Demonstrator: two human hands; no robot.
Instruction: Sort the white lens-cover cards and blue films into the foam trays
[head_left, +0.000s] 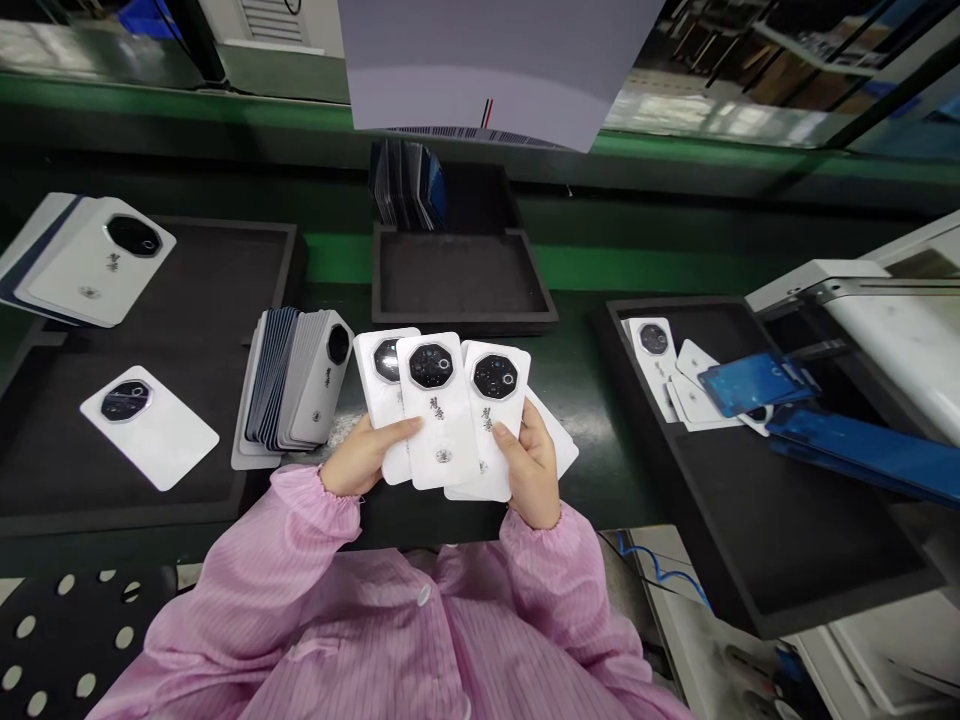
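Note:
Several white phone back panels, each with a dark camera patch near the top, are fanned out in front of my chest. My left hand grips the left ones, its thumb lying across the front. On the right side, my right hand holds the others with its thumb on their face. Another white panel sticks out behind my right fingers. Just left of my left hand stands a leaning row of white and dark blue panels, at the edge of the left tray.
A black tray at left bears a single panel and a stack. Another tray behind my hands holds dark panels. The right tray has white panels and blue film pieces beside a machine.

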